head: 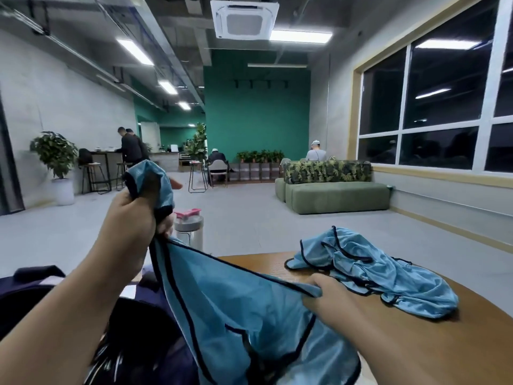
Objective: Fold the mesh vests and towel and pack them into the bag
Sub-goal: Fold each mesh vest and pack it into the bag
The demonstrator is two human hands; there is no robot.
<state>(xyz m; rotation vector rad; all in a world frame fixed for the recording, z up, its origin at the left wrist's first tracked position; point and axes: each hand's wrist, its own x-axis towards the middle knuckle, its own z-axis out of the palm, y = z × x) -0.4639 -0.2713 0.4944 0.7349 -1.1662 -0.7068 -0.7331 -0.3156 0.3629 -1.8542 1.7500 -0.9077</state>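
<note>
Left hand [133, 215] grips the blue vest [236, 315] up high; right hand [324, 294] pinches its edge. The vest hides the dark bag [133, 329] partly; another vest [374, 276] lies crumpled on the table [444, 348].

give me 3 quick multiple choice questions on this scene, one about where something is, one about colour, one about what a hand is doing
1. Where does the crumpled light blue mesh vest with dark trim lie?
A. on the round wooden table
B. on the green sofa
C. on the floor

2. What colour is the lid of the clear plastic water bottle?
A. yellow
B. pink
C. black

3. What is the left hand doing?
A. resting flat on the table
B. holding the bottle
C. gripping the raised end of a second light blue mesh vest

Answers: 1 A, the vest rests on the tabletop. 2 B, the cap shows pink. 3 C, the fingers curl round bunched fabric, while the right hand pinches another edge lower down.
</note>
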